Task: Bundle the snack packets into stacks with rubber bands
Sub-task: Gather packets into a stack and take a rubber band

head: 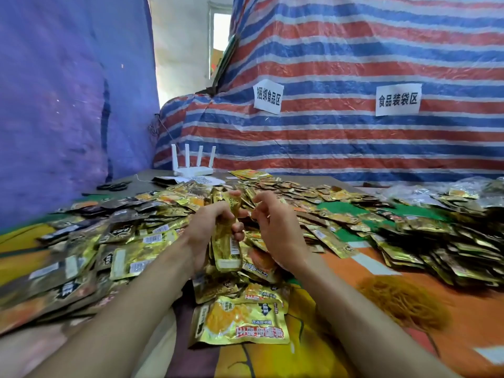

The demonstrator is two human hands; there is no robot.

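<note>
Head view: the left hand (210,236) is clamped around a stack of gold snack packets (227,241), held on edge above the table's patterned cloth (341,271). Just beside it, the right hand (275,227) has its fingers curled and slightly apart, near the stack's top; whether they touch it cannot be told. Loose packets (128,241) cover the cloth all round. A heap of orange rubber bands (403,301) lies to the right. A white router (192,162) stands at the back.

You see glossy gold foil snack packets (141,249) with crinkled skins, a woven red-and-blue striped plastic tarp (354,137), matt white paper signs (397,99), a smooth white plastic router (193,170).
</note>
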